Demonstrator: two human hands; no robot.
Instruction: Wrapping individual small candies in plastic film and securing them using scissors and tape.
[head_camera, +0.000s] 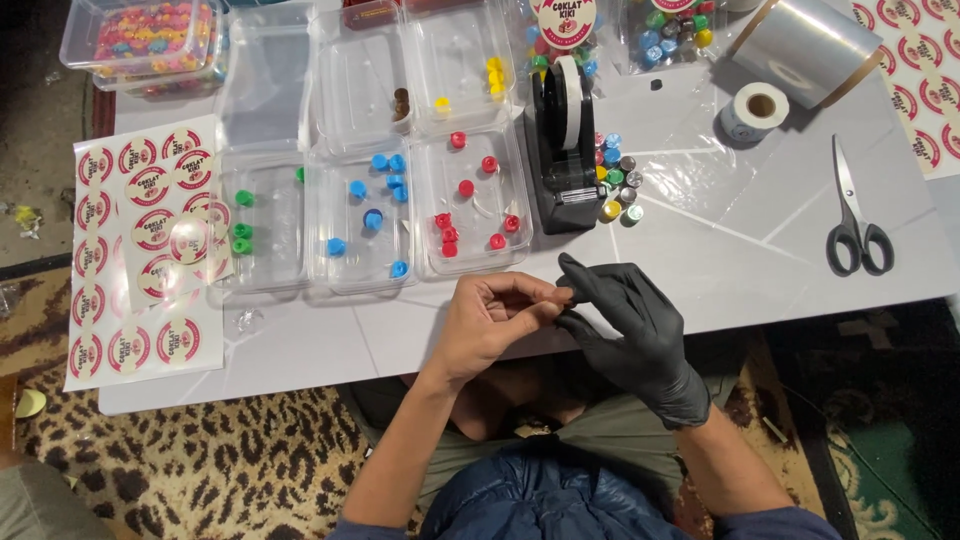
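My bare left hand (492, 322) and my right hand (628, 322), in a black glove, meet at the fingertips over the near edge of the white table (760, 250). Together they pinch a very small brown piece (562, 296), mostly hidden by the fingers. Just beyond the hands stand clear plastic trays: one with red candies (470, 200), one with blue candies (362, 215), one with green candies (258, 215). A black tape dispenser (562, 150) stands beside the red tray, with a small heap of foil-wrapped candies (615, 180) to its right.
A sticker sheet (140, 250) with round red-and-white labels lies at the left edge. Scissors (855, 215), a small white tape roll (755, 108) and a large clear film roll (810, 45) lie to the right. Tubs of coloured sweets (150, 35) line the back. Leopard-print carpet (230, 460) lies below.
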